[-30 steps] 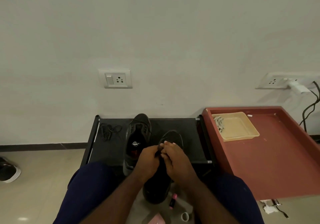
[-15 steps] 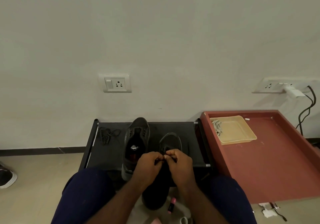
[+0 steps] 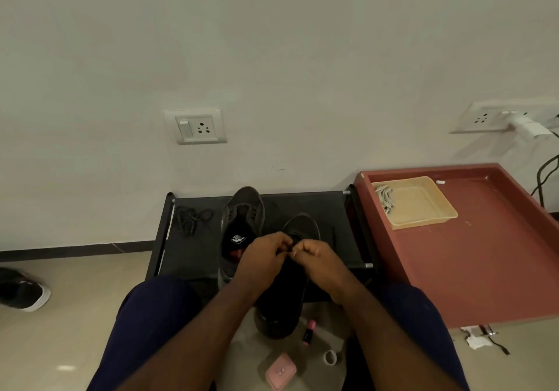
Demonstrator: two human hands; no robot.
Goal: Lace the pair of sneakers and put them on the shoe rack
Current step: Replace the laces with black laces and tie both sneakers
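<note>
A black sneaker [image 3: 299, 228] lies lengthwise over the front edge of the black shoe rack [image 3: 329, 209], toe toward the wall. My left hand [image 3: 263, 257] and my right hand [image 3: 317, 259] meet over its tongue, fingers curled, each pinching its dark lace [image 3: 291, 247]. The second dark sneaker [image 3: 243, 209] stands on the rack to the left, open, with its insole label showing. A loose black lace [image 3: 190, 218] lies bunched at the rack's left end.
A red tray table [image 3: 484, 254] stands right of the rack and carries a beige tray [image 3: 423, 209] with pale cords. Another shoe [image 3: 21, 291] lies on the floor at far left. A pink case [image 3: 281, 371], pink tube [image 3: 309, 331] and white ring [image 3: 330, 357] lie between my knees.
My hands have drawn a little nearer to me over the sneaker and their fingertips now pinch the lace close together. The camera has tilted slightly.
</note>
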